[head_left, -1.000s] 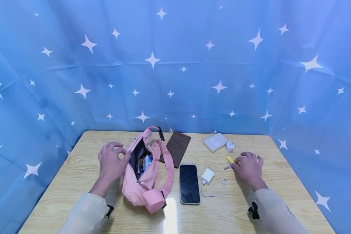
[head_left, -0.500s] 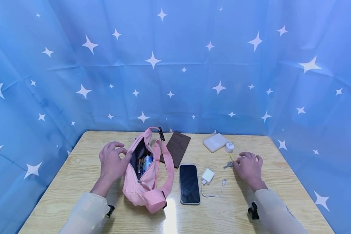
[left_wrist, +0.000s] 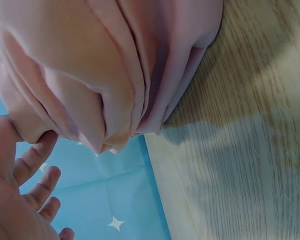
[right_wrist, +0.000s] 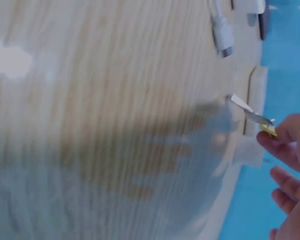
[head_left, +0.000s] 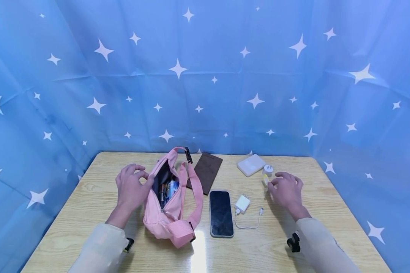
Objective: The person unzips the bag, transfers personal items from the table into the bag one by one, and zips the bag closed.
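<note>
My left hand (head_left: 131,188) pinches the left rim of the opening of a pink waist bag (head_left: 154,223) between thumb and forefinger. The bag is unzipped; inside its dark lining lies a blue-and-white cylindrical item (head_left: 172,188) among other dark things that I cannot make out. In the left wrist view the bag's folded pink fabric (left_wrist: 75,65) fills the upper left. My right hand (head_left: 287,192) pinches keys (right_wrist: 253,115) by their yellow tag (head_left: 266,178), lifted above the table with the blades hanging free of the fingers.
Right of the bag lie a dark brown booklet (head_left: 207,170), a black-screened phone (head_left: 221,214) and a white charger (head_left: 242,204) with a short cable (head_left: 247,228). A white power bank (head_left: 251,165) and a round white plug (head_left: 268,169) stand farther back. A blue star-patterned curtain (head_left: 205,91) surrounds the table.
My right hand has lifted the keys from the table and moved them slightly left and away from me. The left hand and the bag have stayed in place.
</note>
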Demonstrator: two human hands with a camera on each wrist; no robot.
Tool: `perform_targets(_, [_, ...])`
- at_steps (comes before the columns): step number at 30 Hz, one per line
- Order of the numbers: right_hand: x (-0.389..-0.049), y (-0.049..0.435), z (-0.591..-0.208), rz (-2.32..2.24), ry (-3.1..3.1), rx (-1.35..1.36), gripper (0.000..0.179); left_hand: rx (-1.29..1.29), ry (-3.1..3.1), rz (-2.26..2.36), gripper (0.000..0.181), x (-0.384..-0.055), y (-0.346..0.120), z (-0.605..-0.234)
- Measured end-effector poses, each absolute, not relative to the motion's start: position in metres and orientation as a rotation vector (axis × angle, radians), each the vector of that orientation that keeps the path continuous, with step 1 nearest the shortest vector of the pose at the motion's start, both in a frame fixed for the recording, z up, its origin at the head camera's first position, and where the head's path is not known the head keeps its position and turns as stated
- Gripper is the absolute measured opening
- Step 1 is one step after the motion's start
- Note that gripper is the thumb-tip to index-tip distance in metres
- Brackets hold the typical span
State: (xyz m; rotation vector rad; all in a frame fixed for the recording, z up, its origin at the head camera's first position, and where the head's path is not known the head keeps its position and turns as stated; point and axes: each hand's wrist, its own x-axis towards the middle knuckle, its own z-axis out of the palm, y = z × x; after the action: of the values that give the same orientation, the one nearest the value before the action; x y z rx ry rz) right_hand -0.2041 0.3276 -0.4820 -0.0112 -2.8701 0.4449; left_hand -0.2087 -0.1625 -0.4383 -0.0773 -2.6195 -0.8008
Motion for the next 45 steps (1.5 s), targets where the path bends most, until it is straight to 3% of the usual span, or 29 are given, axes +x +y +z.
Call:
perform_targets(26, [-0.227, 0.264, -0.451, 0.57, -2.767, 0.126, 0.026, -0.087, -2.607, -0.8, 0.024, -0.207, -0.158, -0.437])
perform_targets(45, [-0.249, 0.165, -0.415, 0.671, -2.672, 0.391, 0.023, -0.097, -2.633, -0.816, 0.025, -0.208, -0.154, -0.433])
